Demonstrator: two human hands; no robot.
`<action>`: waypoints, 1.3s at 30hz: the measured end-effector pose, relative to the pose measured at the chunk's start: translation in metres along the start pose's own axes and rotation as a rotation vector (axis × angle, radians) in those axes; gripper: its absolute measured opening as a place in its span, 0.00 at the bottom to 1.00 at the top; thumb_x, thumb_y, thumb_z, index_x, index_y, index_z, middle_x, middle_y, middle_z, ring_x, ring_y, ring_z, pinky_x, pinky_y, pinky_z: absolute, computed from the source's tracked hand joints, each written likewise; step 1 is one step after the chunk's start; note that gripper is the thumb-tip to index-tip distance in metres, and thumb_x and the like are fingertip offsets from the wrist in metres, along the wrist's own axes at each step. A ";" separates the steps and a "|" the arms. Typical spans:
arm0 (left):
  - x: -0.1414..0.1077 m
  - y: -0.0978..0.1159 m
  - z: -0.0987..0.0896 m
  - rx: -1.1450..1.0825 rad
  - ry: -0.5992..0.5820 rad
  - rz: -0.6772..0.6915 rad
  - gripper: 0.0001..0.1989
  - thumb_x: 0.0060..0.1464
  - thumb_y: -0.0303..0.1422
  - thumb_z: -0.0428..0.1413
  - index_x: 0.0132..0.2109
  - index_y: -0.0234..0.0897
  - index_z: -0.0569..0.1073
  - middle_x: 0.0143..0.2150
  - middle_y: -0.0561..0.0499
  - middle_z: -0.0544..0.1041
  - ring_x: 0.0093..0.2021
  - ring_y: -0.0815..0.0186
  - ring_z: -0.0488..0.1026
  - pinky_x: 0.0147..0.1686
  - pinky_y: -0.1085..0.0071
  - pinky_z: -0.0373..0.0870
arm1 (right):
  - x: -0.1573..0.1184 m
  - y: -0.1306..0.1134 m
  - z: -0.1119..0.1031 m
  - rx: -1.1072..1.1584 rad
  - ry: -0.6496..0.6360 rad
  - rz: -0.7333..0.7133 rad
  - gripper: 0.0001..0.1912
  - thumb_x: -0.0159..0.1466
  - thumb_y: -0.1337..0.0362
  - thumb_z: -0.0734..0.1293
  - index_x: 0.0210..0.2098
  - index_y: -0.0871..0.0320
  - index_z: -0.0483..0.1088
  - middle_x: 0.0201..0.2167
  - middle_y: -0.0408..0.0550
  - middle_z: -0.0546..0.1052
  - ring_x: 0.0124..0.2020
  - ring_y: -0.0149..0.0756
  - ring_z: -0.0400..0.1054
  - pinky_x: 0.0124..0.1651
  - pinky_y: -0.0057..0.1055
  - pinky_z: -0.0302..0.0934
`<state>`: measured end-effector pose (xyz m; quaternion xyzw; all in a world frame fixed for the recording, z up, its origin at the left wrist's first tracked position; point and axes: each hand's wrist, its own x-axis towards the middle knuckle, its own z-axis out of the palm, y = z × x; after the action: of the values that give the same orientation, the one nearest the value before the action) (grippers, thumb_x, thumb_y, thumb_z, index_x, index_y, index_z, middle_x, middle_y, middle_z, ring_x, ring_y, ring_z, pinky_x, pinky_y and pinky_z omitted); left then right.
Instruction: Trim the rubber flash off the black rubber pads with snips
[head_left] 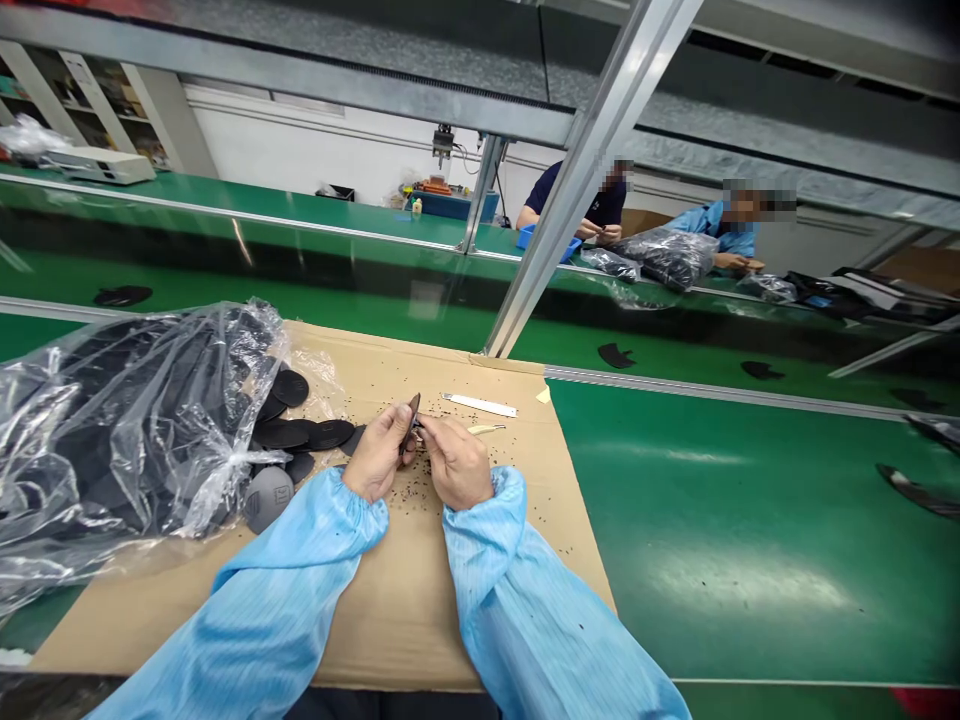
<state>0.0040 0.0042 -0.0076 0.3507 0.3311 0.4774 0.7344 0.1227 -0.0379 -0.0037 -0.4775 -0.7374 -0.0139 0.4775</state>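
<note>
Closely pinched between the thumb and fingers of the left hand (381, 455), a dark disc (413, 408) stands nearly edge-on above a sheet of cardboard (405, 620) on a green bench (750, 480); the right hand (459, 462) meets it from the other side, its fingers curled in and their tips at the disc's edge, though whether they also grip something small cannot be told; both wrists are covered by light-blue sleeves (296, 570). A gray disc (268, 498) near the left forearm bears raised marks too small to read with certainty; beside it, loose black discs (330, 434) lie overlapping at the side of a clear plastic bag (127, 430), which bulges with more dark pieces. Just beyond the right hand rest a white knife (480, 404) and a pale-handled tool (486, 429), the latter partly hidden by the fingers; black crumbs (409, 495) are scattered over the cardboard. Across the line, two people (551, 190) sit at a second bench, near a blue bin (529, 240), its contents unclear, and a plastic sack (667, 255) of dark items.
</note>
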 end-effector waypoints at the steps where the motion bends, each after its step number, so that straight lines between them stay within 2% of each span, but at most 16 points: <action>1: 0.000 0.000 0.000 0.003 0.004 0.003 0.26 0.40 0.51 0.64 0.36 0.34 0.71 0.23 0.57 0.65 0.20 0.75 0.61 0.15 0.80 0.56 | 0.000 0.000 0.000 -0.010 -0.009 0.007 0.16 0.70 0.65 0.56 0.50 0.57 0.72 0.37 0.51 0.77 0.37 0.35 0.72 0.43 0.31 0.68; 6: -0.001 -0.004 0.000 0.043 0.011 -0.002 0.27 0.41 0.53 0.63 0.38 0.33 0.72 0.23 0.56 0.65 0.20 0.75 0.61 0.15 0.80 0.55 | -0.001 -0.002 0.000 -0.026 -0.044 0.064 0.17 0.69 0.65 0.55 0.48 0.57 0.73 0.36 0.51 0.78 0.36 0.35 0.72 0.43 0.31 0.68; 10: 0.005 -0.005 -0.001 0.077 0.081 0.111 0.25 0.43 0.49 0.64 0.41 0.34 0.73 0.24 0.56 0.68 0.21 0.75 0.63 0.17 0.80 0.58 | 0.001 -0.005 0.002 0.153 0.045 0.156 0.16 0.69 0.64 0.57 0.46 0.57 0.75 0.37 0.51 0.78 0.38 0.35 0.72 0.44 0.31 0.68; 13: 0.009 -0.003 -0.003 0.005 0.175 0.231 0.24 0.40 0.41 0.68 0.44 0.34 0.73 0.37 0.51 0.76 0.34 0.71 0.72 0.32 0.79 0.68 | 0.003 -0.004 0.005 0.469 0.101 0.402 0.15 0.67 0.58 0.60 0.41 0.58 0.76 0.31 0.48 0.77 0.32 0.34 0.71 0.38 0.31 0.68; 15: 0.010 -0.001 -0.004 -0.058 0.164 0.220 0.23 0.39 0.36 0.69 0.43 0.34 0.73 0.41 0.49 0.77 0.41 0.69 0.73 0.39 0.77 0.69 | 0.004 -0.002 0.008 0.739 0.107 0.610 0.17 0.63 0.53 0.64 0.38 0.60 0.76 0.23 0.44 0.74 0.24 0.31 0.69 0.30 0.29 0.67; 17: 0.010 0.002 -0.005 -0.100 0.083 0.119 0.21 0.40 0.35 0.69 0.41 0.33 0.74 0.37 0.49 0.77 0.39 0.66 0.74 0.38 0.73 0.71 | 0.006 0.000 0.011 0.973 0.103 0.767 0.19 0.57 0.49 0.69 0.34 0.60 0.74 0.19 0.41 0.72 0.19 0.28 0.66 0.25 0.27 0.64; 19: 0.008 0.004 -0.005 -0.118 -0.009 0.016 0.18 0.41 0.36 0.68 0.38 0.31 0.73 0.31 0.49 0.76 0.34 0.64 0.74 0.34 0.70 0.73 | 0.007 0.001 0.013 1.107 0.100 0.845 0.22 0.50 0.48 0.73 0.32 0.60 0.73 0.19 0.41 0.73 0.19 0.27 0.65 0.24 0.25 0.63; 21: 0.006 0.004 -0.004 -0.119 -0.057 -0.029 0.17 0.42 0.36 0.68 0.35 0.31 0.73 0.29 0.48 0.76 0.33 0.62 0.75 0.33 0.68 0.74 | 0.008 0.003 0.013 1.130 0.114 0.865 0.23 0.47 0.47 0.74 0.30 0.60 0.72 0.18 0.41 0.73 0.18 0.26 0.65 0.23 0.24 0.62; 25: 0.004 0.005 -0.002 -0.087 -0.042 -0.023 0.20 0.39 0.34 0.69 0.40 0.31 0.74 0.36 0.46 0.78 0.37 0.61 0.76 0.36 0.68 0.75 | 0.010 0.005 0.012 1.030 0.192 0.845 0.23 0.50 0.45 0.72 0.28 0.60 0.71 0.13 0.37 0.68 0.15 0.24 0.60 0.20 0.23 0.58; 29: 0.004 0.004 0.000 -0.045 0.073 0.066 0.23 0.36 0.33 0.70 0.41 0.32 0.74 0.38 0.47 0.79 0.42 0.61 0.76 0.42 0.66 0.74 | 0.009 0.008 0.013 0.999 0.218 0.885 0.23 0.50 0.44 0.71 0.26 0.59 0.70 0.14 0.37 0.67 0.15 0.24 0.59 0.19 0.23 0.56; 33: 0.004 0.003 0.002 -0.033 0.192 0.149 0.22 0.33 0.31 0.71 0.38 0.33 0.74 0.37 0.49 0.79 0.41 0.63 0.76 0.47 0.67 0.72 | 0.006 0.011 0.016 0.987 0.185 0.864 0.23 0.51 0.44 0.70 0.28 0.59 0.71 0.18 0.38 0.69 0.17 0.25 0.60 0.20 0.23 0.58; 35: 0.003 0.003 0.004 -0.044 0.173 0.139 0.21 0.34 0.32 0.71 0.39 0.33 0.75 0.38 0.49 0.79 0.42 0.63 0.76 0.48 0.67 0.72 | 0.004 0.012 0.017 0.958 0.176 0.851 0.22 0.50 0.47 0.72 0.31 0.59 0.73 0.20 0.39 0.70 0.19 0.25 0.62 0.22 0.23 0.60; 39: 0.001 0.002 0.005 -0.076 0.054 0.060 0.22 0.39 0.36 0.69 0.43 0.32 0.76 0.43 0.45 0.79 0.46 0.58 0.75 0.48 0.62 0.72 | 0.004 0.013 0.017 0.938 0.207 0.872 0.20 0.51 0.50 0.72 0.34 0.60 0.75 0.21 0.41 0.72 0.20 0.26 0.61 0.21 0.23 0.59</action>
<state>0.0072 0.0044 -0.0034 0.3196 0.3218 0.5207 0.7233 0.1201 -0.0199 -0.0154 -0.4702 -0.3537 0.4588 0.6658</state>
